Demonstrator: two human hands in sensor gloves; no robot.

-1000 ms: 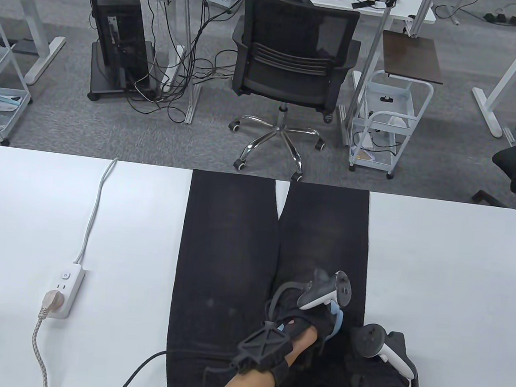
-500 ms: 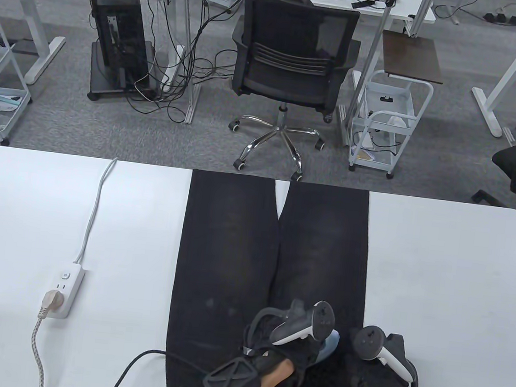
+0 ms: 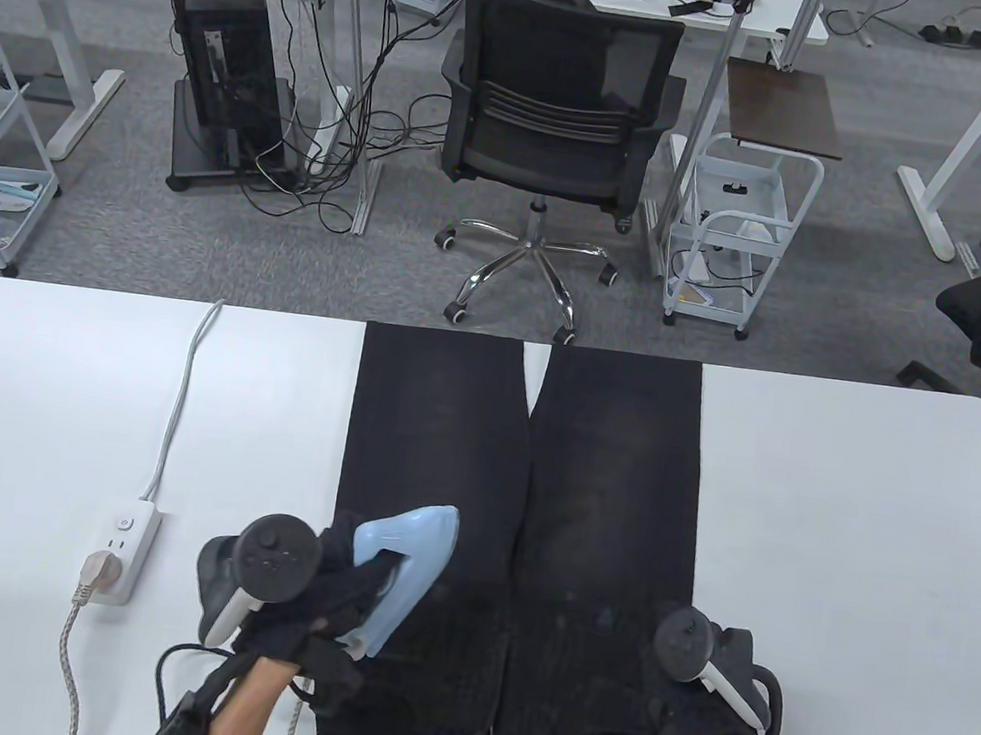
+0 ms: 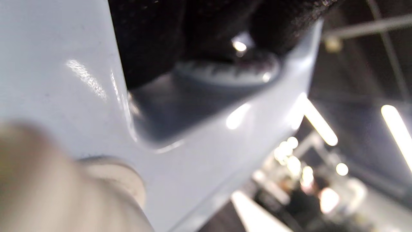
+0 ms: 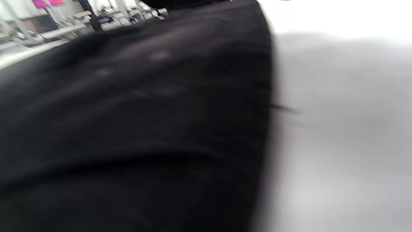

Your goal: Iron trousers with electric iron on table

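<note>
Left hand: closed around the handle of the iron, at about 7 o'clock on the counter; gloved fingers wrapped through the handle gap, seen close in the left wrist view.
Right hand: resting on the trousers near the waist, at about 5 o'clock; fingers hidden under the tracker, so open or curled cannot be told.
Iron: pale blue, on the left trouser leg, nose aimed toward 1 o'clock, heel toward the wrist.
Trousers: black, flat, long axis from 6 to 12 o'clock, hems at the far counter edge, waist at the near edge.
Key relation: unpressed length of the left leg lies toward 12 o'clock from the iron; left hand nearer, right hand placed to anchor the waist.
Likely next: a push along the leg toward the hem.
Power strip: at 9 o'clock, plug seated.
</note>
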